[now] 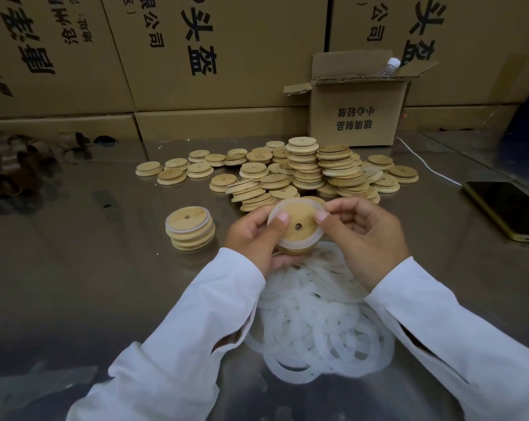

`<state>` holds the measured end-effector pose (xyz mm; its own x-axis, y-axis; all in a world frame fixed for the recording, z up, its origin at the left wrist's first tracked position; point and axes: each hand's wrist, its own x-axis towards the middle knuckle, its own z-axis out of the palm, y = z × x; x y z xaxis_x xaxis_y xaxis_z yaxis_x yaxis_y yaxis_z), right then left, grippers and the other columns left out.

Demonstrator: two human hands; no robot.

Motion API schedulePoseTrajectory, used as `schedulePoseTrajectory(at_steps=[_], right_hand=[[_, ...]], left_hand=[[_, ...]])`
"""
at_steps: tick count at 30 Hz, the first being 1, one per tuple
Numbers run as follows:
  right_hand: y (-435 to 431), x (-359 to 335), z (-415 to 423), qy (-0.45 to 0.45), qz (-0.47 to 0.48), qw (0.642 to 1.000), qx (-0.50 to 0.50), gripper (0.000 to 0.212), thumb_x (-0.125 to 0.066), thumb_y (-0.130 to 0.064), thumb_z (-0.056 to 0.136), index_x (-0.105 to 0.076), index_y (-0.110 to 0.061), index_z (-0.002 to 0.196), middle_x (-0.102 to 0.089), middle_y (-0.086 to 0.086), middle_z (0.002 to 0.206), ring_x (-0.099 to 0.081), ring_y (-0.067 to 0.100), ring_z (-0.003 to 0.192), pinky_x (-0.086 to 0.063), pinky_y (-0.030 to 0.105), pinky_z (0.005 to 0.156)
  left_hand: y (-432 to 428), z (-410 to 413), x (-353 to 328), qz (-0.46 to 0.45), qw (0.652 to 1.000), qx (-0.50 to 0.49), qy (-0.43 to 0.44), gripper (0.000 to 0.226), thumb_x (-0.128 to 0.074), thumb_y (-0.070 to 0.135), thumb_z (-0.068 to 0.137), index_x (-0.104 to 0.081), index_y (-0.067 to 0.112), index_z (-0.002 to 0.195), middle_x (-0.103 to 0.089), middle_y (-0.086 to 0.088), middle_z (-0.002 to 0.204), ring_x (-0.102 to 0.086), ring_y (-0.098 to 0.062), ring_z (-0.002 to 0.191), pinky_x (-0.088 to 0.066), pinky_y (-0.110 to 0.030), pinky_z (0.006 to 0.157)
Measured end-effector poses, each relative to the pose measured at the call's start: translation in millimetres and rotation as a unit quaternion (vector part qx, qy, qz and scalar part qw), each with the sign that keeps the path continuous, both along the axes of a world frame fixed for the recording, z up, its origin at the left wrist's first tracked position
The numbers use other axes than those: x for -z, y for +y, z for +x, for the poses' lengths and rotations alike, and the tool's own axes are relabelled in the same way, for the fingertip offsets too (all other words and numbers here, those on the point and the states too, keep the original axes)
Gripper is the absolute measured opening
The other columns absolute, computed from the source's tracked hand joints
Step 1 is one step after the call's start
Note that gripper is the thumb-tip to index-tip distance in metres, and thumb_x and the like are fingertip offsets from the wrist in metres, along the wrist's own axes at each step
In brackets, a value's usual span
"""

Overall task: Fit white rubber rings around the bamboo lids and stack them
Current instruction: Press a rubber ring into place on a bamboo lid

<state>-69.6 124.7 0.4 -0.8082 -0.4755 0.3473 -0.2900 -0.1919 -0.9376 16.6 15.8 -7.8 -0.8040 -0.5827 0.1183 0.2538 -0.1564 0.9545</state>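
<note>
1. Stack (190, 227) of ringed lids stands on the steel table (75, 268), just left of the hands. The next finished lid would likely go on top.
2. Left hand (254, 238) cradles a bamboo lid (302, 214) from below, its thumb pressed flat on the face.
3. Rubber ring (289, 244) circles the lid's rim, held above a heap of spare rings (317, 323). It is best seated by walking both thumbs round the edge, so no part twists or rides up.
4. Right hand (369, 235) pinches the ring's right edge between thumb and forefinger, the other fingers curled.
</note>
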Motion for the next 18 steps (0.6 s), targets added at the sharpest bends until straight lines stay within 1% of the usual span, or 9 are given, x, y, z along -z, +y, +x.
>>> schedulePoseTrajectory(at_steps=[4,6,8,10,12,15,16,18], right_hand=[[-0.8,1.7,-1.4,0.003,0.011,1.000,0.027,0.013,-0.068,-0.009,0.079,-0.065,-0.017,0.070,-0.066,-0.003,0.071,-0.061,0.003,0.065,-0.050,0.011,0.064],[-0.7,2.3,-3.1,-0.004,0.020,0.999,0.034,0.014,-0.068,-0.010,0.080,-0.065,-0.018,0.068,-0.067,-0.004,0.068,-0.061,0.000,0.062,-0.048,0.009,0.061],[-0.4,2.8,-4.4,-0.010,0.030,0.999,0.033,0.014,-0.068,-0.010,0.080,-0.065,-0.018,0.068,-0.067,-0.004,0.066,-0.061,-0.001,0.059,-0.048,0.009,0.058],[0.0,3.2,-5.4,-0.011,0.038,0.999,0.032,0.013,-0.068,-0.011,0.081,-0.065,-0.017,0.069,-0.067,-0.004,0.066,-0.062,0.000,0.058,-0.049,0.010,0.058],[1.0,3.6,-5.5,0.001,0.044,0.999,0.030,0.014,-0.068,-0.010,0.080,-0.065,-0.017,0.069,-0.067,-0.005,0.067,-0.061,0.001,0.059,-0.050,0.011,0.058],[2.4,4.9,-4.1,0.073,0.081,0.993,0.038,0.016,-0.070,-0.015,0.079,-0.064,-0.025,0.067,-0.067,-0.009,0.069,-0.064,0.004,0.067,-0.051,0.016,0.066],[2.5,5.0,-3.2,0.100,0.093,0.990,0.039,0.017,-0.070,-0.017,0.078,-0.064,-0.027,0.066,-0.068,-0.011,0.069,-0.064,0.004,0.069,-0.051,0.017,0.068],[2.6,5.1,-1.6,0.132,0.101,0.985,0.033,0.018,-0.070,-0.018,0.079,-0.063,-0.030,0.066,-0.067,-0.013,0.069,-0.064,0.003,0.070,-0.051,0.019,0.069]], left_hand=[[0.2,0.1,-1.2,0.047,0.999,0.015,0.012,0.018,-0.050,0.014,0.089,-0.062,0.009,0.102,-0.061,-0.020,0.110,-0.062,-0.034,0.101,-0.058,-0.035,0.065],[0.5,-0.1,-0.9,0.057,0.998,0.022,0.011,0.018,-0.051,0.013,0.088,-0.061,0.008,0.102,-0.061,-0.020,0.109,-0.061,-0.035,0.100,-0.059,-0.037,0.066],[-0.3,-0.2,-0.2,0.050,0.998,0.022,0.005,0.017,-0.052,0.011,0.088,-0.062,0.007,0.101,-0.064,-0.017,0.103,-0.063,-0.033,0.097,-0.059,-0.039,0.067],[-2.2,-0.2,1.1,0.016,1.000,0.009,-0.016,0.014,-0.053,0.009,0.088,-0.063,0.011,0.097,-0.067,-0.012,0.095,-0.065,-0.030,0.092,-0.059,-0.039,0.068],[-4.4,-0.8,3.6,-0.030,0.998,-0.010,-0.051,0.014,-0.053,0.008,0.089,-0.064,0.014,0.096,-0.069,-0.009,0.091,-0.066,-0.029,0.091,-0.058,-0.040,0.072],[-5.6,-1.5,5.5,-0.077,0.993,-0.024,-0.087,0.013,-0.057,0.011,0.088,-0.065,0.017,0.096,-0.069,-0.014,0.098,-0.064,-0.033,0.097,-0.053,-0.049,0.086],[-5.7,-1.3,5.4,-0.090,0.992,-0.025,-0.090,0.012,-0.059,0.013,0.087,-0.065,0.019,0.094,-0.069,-0.014,0.098,-0.064,-0.032,0.098,-0.051,-0.049,0.089],[-5.9,-0.3,5.6,-0.123,0.988,-0.025,-0.085,0.009,-0.063,0.016,0.084,-0.066,0.023,0.088,-0.070,-0.009,0.092,-0.065,-0.029,0.094,-0.051,-0.044,0.088]])
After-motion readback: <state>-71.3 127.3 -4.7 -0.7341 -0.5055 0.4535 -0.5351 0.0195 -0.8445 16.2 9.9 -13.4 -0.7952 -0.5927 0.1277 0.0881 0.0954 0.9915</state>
